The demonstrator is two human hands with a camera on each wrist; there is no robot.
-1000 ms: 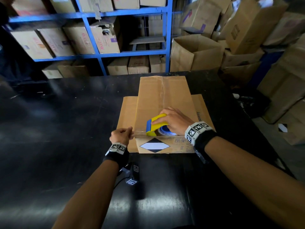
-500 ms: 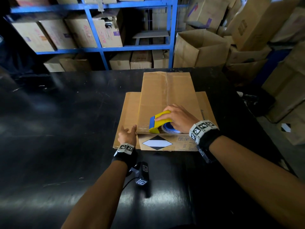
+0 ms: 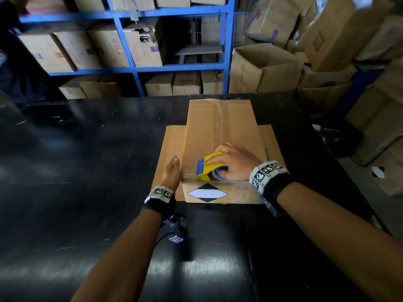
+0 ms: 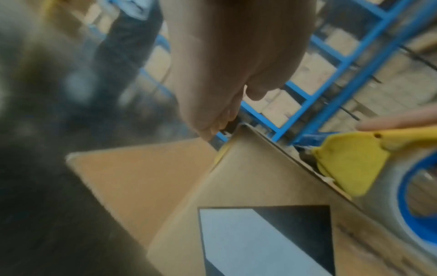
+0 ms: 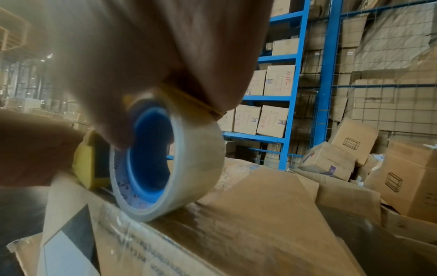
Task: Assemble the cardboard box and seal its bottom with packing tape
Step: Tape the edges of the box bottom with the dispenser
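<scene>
tape (image 5: 189, 179) is being pressed onto the near edge of the cardboard box (image 3: 218, 131), which is lying on the black table (image 3: 87, 171) with its taped bottom facing up and its side flaps spread flat underneath. the yellow tape dispenser (image 3: 210, 165) is being gripped by the right hand (image 3: 234, 162), whose fingers are curled over the top of the handle and round the roll, so that the blade end is being held down at the box's near left corner, probably so the strip can be anchored or cut there. the left hand (image 3: 172, 171) is being laid flat against the box's left side, fingers straight and together and nothing held, seemingly so the box is being braced against the pull of the tape. in the left wrist view the picture is blurred, so it cannot be told whether those fingertips are being pressed on the side wall or merely resting beside it. a black and white diamond label (image 3: 207, 192) is being shown on the near face, just below the dispenser.

the table is being lit in dull patches, its dark top scuffed. beyond it, blue shelving (image 3: 170, 12) is being used for stacked cartons, and to the right loose boxes (image 3: 327, 40) are being piled against one another, some open, some tilted.
</scene>
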